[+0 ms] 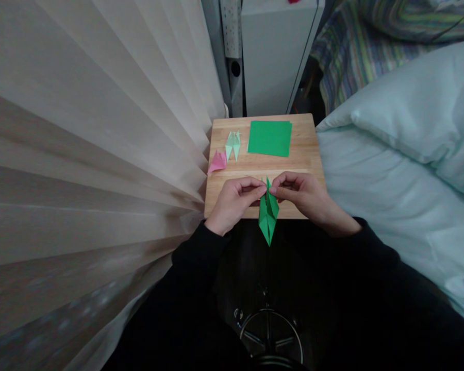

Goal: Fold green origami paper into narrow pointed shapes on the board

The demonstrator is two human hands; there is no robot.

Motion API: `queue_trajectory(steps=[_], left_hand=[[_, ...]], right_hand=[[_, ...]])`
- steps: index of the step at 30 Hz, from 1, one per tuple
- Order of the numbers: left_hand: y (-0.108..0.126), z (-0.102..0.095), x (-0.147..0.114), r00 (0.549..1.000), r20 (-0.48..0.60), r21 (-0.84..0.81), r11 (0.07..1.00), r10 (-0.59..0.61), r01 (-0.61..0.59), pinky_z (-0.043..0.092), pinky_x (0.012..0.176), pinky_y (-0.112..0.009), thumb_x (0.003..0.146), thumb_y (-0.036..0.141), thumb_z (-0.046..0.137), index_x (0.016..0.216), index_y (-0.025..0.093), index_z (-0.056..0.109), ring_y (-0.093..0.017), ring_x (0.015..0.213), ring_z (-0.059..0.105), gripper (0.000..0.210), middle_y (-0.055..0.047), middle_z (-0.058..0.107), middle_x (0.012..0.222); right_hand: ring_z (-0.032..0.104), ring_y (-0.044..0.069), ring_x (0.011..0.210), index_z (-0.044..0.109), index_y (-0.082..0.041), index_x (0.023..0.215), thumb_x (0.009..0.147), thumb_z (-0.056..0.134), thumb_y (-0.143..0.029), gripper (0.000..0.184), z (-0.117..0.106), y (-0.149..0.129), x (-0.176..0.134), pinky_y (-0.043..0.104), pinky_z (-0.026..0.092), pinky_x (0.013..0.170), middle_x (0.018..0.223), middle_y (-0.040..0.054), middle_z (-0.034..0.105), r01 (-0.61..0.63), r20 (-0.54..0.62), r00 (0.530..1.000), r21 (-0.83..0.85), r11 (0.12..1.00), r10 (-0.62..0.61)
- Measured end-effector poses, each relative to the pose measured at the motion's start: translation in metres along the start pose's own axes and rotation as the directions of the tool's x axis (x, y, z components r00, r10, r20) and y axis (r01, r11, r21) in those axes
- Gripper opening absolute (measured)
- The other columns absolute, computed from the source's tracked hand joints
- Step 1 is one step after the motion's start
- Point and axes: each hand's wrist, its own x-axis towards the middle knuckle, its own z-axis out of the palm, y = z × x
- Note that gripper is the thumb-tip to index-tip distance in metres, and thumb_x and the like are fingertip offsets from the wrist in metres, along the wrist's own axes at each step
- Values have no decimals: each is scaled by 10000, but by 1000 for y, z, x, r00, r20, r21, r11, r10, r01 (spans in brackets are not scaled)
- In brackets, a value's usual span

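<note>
Between my two hands is a green folded origami paper [269,216], long and kite-shaped, its lower point hanging past the table's front edge. My left hand [237,201] pinches one of its narrow upper points between thumb and forefinger. The other upper point is pinched the same way by my right hand [303,196]. Two slim prongs stick up between the fingertips. Beyond my hands, a stack of green paper sheets [269,138] lies on the small wooden table [305,165]. Left of the stack are pale green folded papers [233,144] and a pink folded paper [217,162].
A pleated beige curtain [131,129] hangs close along the table's left side. To the right is a bed with light blue bedding [382,170]. A white cabinet [276,56] stands behind the table. Below my lap shows a round metal stool base [271,337].
</note>
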Motion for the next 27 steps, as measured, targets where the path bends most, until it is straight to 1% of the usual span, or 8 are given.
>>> queue_trajectory(steps=[6,10,14,17,21,24,27], left_hand=[[1,2,0,999,-42,-23,1000,14,-15,519,753,-258,705,353,898,822,160,771,-103,719,623,259,-2,715,797],[2,4,0,999,-52,-93,996,-15,10,502,717,-234,685,332,913,819,166,768,-89,701,614,258,8,710,788],[3,4,-1,993,-88,-162,985,-75,60,475,649,-211,659,309,934,816,169,764,-77,657,593,270,23,686,741],[4,5,-1,991,-112,-195,979,-78,55,463,622,-199,648,292,944,822,168,765,-73,649,596,279,25,689,736],[3,5,-1,993,-97,-232,972,-69,45,483,632,-194,637,266,952,845,172,763,-71,659,617,297,31,700,750],[4,4,-1,990,-67,-272,957,-121,98,497,623,-200,623,242,956,859,176,751,-75,649,627,320,35,703,757],[4,4,-2,986,-47,-293,946,-158,137,514,630,-217,652,252,943,866,172,730,-85,646,638,312,32,696,751]], right_hand=[[585,130,662,637,-198,778,673,911,-485,411,5,3,1,292,495,621,731,-21,629,7,0,1000,50,999,-7],[578,125,648,629,-197,754,691,899,-497,409,7,4,0,289,507,618,716,-21,624,1,-9,1000,65,998,0],[585,127,647,644,-196,773,716,886,-495,389,8,3,0,294,519,629,712,-19,626,-1,33,999,68,998,-1],[596,130,652,666,-193,782,696,900,-497,394,7,2,-1,299,526,642,706,-19,633,-27,62,998,70,997,23],[592,125,661,670,-197,765,674,908,-523,414,7,1,-2,290,527,648,710,-21,639,-52,61,997,108,993,46],[591,119,673,675,-200,770,674,913,-517,407,8,2,-3,281,521,651,729,-25,642,-59,67,997,163,985,49],[589,116,677,682,-202,777,664,928,-478,387,8,2,-4,283,519,663,732,-31,639,-70,81,995,191,979,56]])
